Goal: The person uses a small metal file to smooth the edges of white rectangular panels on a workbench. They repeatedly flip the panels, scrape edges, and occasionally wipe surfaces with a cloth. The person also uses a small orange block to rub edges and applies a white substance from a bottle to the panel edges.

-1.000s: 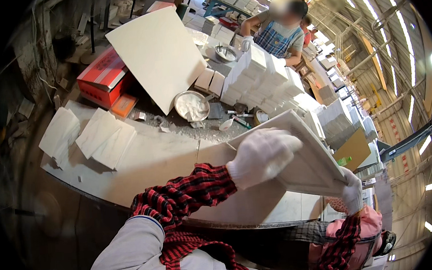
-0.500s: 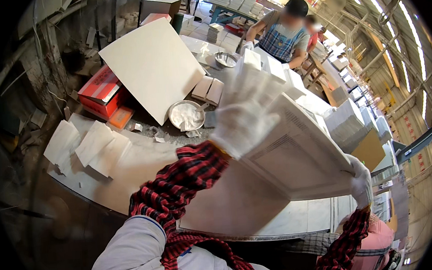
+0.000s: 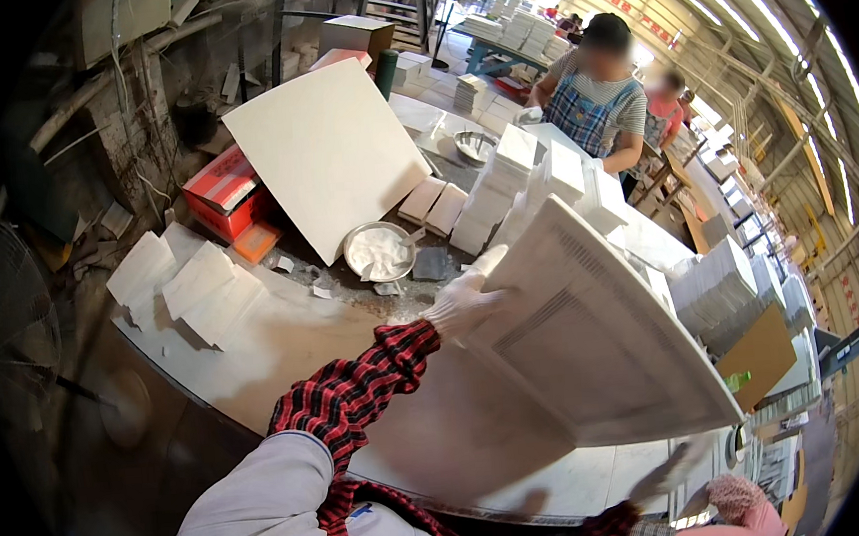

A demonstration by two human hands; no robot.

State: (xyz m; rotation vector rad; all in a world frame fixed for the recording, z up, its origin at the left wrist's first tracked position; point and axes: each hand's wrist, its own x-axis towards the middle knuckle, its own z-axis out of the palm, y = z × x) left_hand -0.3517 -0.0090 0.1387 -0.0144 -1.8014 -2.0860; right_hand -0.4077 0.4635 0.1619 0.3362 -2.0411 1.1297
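A large white board (image 3: 593, 326) with rectangular outlines and bands of fine lines on its face stands tilted on edge over the table. My left hand (image 3: 467, 303), in a white glove, grips its left edge, one digit across the face. Below the board's lower right corner, my gloved right hand (image 3: 668, 475) is apart from it and smeared by motion, so its fingers cannot be read. Beneath the board lies a flat pale surface (image 3: 479, 404), partly in its shadow.
Beyond my left hand are a metal bowl (image 3: 351, 259) of white paste, a grey block (image 3: 431, 263) and a leaning cream board (image 3: 327, 156). White slabs (image 3: 217, 293) lie left, near a red box (image 3: 227, 197). Stacked white blocks (image 3: 499, 188) stand before a co-worker (image 3: 587, 103).
My left hand has come down onto the board's left edge. My right hand has let go of the board's right side and moved down and left. The view has shifted slightly.
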